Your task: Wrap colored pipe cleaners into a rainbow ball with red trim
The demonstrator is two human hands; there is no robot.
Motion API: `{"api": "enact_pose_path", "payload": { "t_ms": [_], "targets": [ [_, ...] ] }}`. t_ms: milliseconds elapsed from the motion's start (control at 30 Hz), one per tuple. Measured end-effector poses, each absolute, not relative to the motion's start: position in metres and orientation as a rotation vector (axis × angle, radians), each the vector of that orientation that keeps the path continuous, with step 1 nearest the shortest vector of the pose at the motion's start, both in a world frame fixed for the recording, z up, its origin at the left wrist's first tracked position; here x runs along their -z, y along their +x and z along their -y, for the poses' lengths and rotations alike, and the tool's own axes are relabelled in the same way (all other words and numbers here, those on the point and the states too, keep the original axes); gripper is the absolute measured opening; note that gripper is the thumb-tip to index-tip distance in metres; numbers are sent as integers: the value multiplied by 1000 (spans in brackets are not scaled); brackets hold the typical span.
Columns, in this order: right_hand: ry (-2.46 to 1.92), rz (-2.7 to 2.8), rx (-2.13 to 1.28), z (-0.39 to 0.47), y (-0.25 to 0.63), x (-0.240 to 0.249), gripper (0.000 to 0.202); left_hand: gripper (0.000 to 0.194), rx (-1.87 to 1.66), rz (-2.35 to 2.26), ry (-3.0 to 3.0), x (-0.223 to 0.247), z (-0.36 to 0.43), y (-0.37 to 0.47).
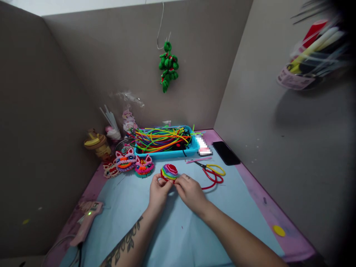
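A small round rainbow-striped piece (169, 172) with a red centre is held up in front of me, over the blue table cover. My left hand (159, 191) grips its lower left side between thumb and fingers. At its lower right edge, my right hand (189, 191) is closed in a pinch, next to the left thumb; what exactly its fingertips hold is too small to tell. A red strand (213, 181) curves on the cover to the right of my right hand, beside the scissors (218, 169) with yellow and red handles.
A blue tray (167, 155) of colourful strips stands at the back, with a black phone (226, 152) to its right. Decorated animal heads (144, 167) sit left of the tray. A pink glue gun (87, 222) lies at the left edge. Grey walls enclose the table.
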State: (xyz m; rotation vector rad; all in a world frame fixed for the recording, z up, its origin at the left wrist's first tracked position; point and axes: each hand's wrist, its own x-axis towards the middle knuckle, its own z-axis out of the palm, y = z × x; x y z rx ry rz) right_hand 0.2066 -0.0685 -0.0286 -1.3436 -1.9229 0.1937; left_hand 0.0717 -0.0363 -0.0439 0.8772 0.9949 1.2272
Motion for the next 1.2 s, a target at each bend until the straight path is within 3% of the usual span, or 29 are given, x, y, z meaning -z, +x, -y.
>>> {"api": "enact_pose_path", "payload": {
  "t_ms": [233,700,1200],
  "targets": [
    [-1314,1898,-194,67,209,29,16,43,-1216,-1002,840,40,36,70],
    [-1230,2051,237,63,215,27,24,35,-1038,-867,628,35,38,66],
    [-1121,2028,156,63,216,30,24,42,-1136,-923,781,35,37,69]
  ]
}}
